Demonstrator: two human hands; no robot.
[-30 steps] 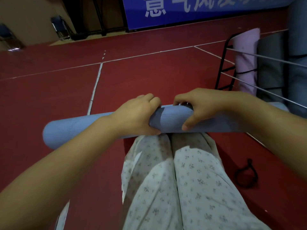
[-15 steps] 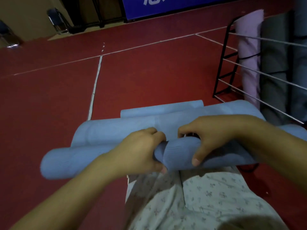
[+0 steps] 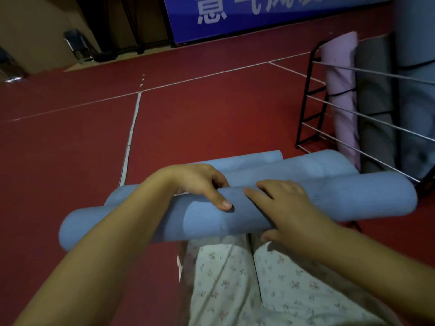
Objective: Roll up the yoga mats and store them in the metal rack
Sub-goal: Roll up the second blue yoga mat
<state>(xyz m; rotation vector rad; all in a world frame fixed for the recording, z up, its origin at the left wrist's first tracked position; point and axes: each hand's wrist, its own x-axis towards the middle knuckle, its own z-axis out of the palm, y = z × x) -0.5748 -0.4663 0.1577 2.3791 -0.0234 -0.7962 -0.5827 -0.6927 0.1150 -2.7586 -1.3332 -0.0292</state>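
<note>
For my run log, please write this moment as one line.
stage: rolling | blue mat: mostly rolled, tail flat on floor | left hand: grips roll | right hand: rests on roll | metal rack: holds rolled mats

You look down on a dark red floor crossed by thin white lines. Along the far wall hangs a blue banner with pale characters. To its left, black stand legs rise from the floor, and a folding chair sits near the tan wall. Your floral-print trousers fill the bottom of the view.
</note>
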